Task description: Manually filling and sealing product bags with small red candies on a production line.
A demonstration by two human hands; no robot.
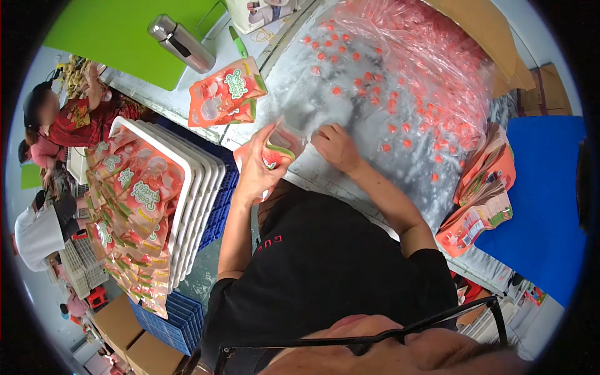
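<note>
My left hand [256, 172] grips a red and green candy pouch [278, 156] by its side, at the near edge of the table. The pouch's mouth gapes toward my right hand [335, 147]. That hand hovers over or rests on the grey tabletop, fingers curled downward; whatever they pinch is hidden. Small red wrapped candies [375, 90] lie scattered on the table beyond and to the right of it. A filled-looking pouch of the same kind [228, 94] lies flat just beyond my left hand.
Stacked white trays [203, 187] on my left hold many pouches. A steel thermos [181, 44] and a green-handled knife [238, 42] lie at the far left. Clear plastic [431, 56] with candies spreads far right. Flat pouches [478, 215] lean near a blue board [544, 200]. Other people work at left.
</note>
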